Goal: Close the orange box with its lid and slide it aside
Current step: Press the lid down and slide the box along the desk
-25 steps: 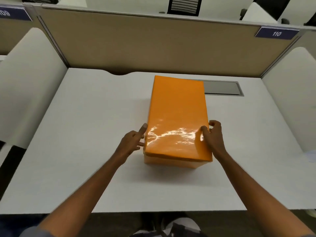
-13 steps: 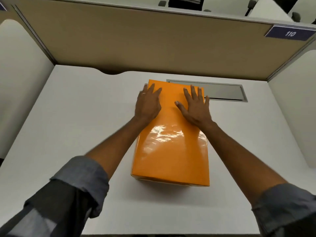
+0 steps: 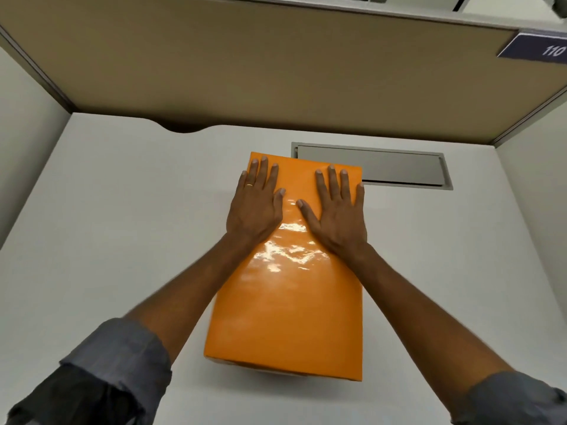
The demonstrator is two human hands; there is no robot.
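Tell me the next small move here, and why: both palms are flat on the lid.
Probably slide the box sideways now. The lid covers it fully, and the left hand and right hand lie flat, fingers spread, on its far end. Bare desk lies open to the left; the grey hatch sits behind on the right, so left looks easier.

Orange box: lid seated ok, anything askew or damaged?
Nothing stands out. The lid covers the orange box with no visible dents or tears. Both the left hand and right hand lie flat on its far end.
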